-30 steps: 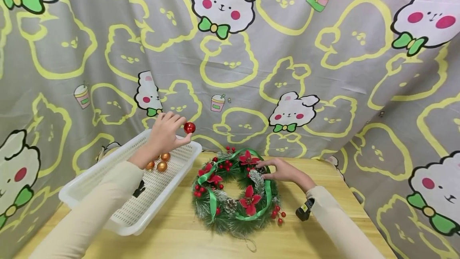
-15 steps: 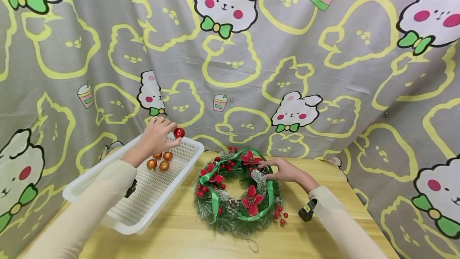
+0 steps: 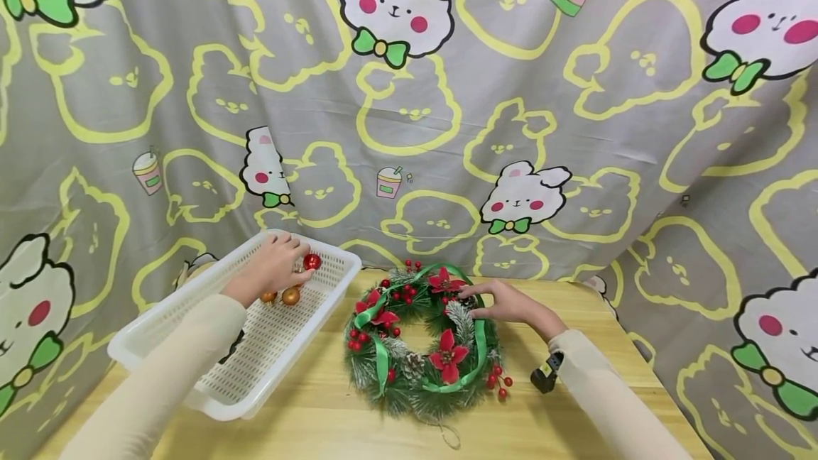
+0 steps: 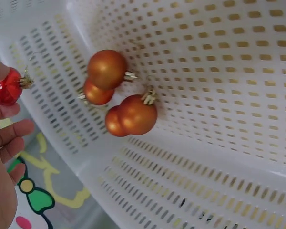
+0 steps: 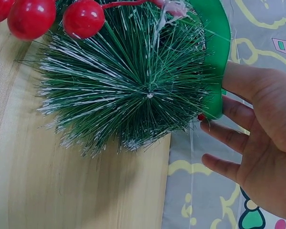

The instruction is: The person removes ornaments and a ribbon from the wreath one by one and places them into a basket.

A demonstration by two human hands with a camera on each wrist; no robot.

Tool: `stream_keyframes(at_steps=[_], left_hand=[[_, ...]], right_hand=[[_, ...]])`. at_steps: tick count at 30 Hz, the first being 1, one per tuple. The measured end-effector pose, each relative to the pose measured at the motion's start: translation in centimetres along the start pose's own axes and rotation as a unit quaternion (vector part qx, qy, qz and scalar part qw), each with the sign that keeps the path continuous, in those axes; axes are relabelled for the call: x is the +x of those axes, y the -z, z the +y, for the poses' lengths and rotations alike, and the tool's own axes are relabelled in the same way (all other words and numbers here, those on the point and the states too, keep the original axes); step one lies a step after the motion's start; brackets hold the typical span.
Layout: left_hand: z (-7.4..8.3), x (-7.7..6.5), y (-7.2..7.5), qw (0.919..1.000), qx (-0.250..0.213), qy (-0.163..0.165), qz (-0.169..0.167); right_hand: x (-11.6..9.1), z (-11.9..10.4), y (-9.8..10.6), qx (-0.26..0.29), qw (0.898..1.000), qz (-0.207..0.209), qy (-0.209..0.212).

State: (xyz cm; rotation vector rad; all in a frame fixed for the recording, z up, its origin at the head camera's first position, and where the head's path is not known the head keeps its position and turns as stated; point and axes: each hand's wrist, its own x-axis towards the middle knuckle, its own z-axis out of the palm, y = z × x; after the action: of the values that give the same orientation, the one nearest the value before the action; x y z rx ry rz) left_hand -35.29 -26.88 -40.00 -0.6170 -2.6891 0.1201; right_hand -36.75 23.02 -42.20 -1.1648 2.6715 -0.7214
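Observation:
My left hand (image 3: 276,263) pinches a shiny red Christmas bauble (image 3: 312,261) by the far end of the white plastic basket (image 3: 345,282). The left wrist view shows the bauble's gold cap and wire loop, with the other fingers slightly bent. Several matte orange-gold baubles (image 4: 137,114) lie in the basket, partly hidden by this hand in the head view. A green Christmas wreath (image 3: 412,389) with red flowers, berries, pinecones and green ribbon lies on the table. On its right side rests my right hand (image 3: 505,302), its fingers loosely extended against the ribbon (image 5: 214,57) and greenery.
A wooden table (image 3: 319,410) carries the basket at left and the wreath at centre. Behind and beside it hangs a grey curtain (image 3: 422,112) with cartoon prints. A red berry sprig (image 3: 500,382) sticks out at the wreath's right edge.
My left hand has moved left and down with the red bauble, from above the basket's far rim to lower over the inside. The right hand stays on the wreath.

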Motion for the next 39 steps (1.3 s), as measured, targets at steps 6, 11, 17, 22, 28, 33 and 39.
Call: stream_keyframes(at_steps=[6,11,17,22,28,33,39], left_hand=[[0.1,-0.3,-1.2,0.9986,0.017,0.0,-0.049],[0.3,-0.6,-2.0,0.9969,0.026,-0.005,-0.075],[0.5,-0.9,-3.3,0.9971,0.042,-0.032,-0.054],[0.6,-0.9,-3.9,0.9962,0.056,-0.036,-0.055],[0.6,-0.9,-4.1,0.9958,0.055,-0.018,-0.071],[0.7,-1.2,-4.1,0.9954,0.053,-0.01,-0.079],[0.8,-1.6,-3.9,0.995,0.071,-0.016,-0.069]], right_hand=[[0.0,0.0,0.0,-0.001,1.0,-0.001,-0.003],[0.1,0.1,0.0,0.002,1.0,0.001,-0.005],[0.2,0.1,0.0,0.003,1.0,0.002,-0.003],[0.2,0.2,-0.1,0.002,1.0,0.0,-0.008],[0.1,0.2,-0.1,0.001,1.0,-0.001,-0.006],[0.1,0.1,0.0,0.007,1.0,0.0,-0.009],[0.0,0.0,0.0,0.004,1.0,-0.001,-0.009]])
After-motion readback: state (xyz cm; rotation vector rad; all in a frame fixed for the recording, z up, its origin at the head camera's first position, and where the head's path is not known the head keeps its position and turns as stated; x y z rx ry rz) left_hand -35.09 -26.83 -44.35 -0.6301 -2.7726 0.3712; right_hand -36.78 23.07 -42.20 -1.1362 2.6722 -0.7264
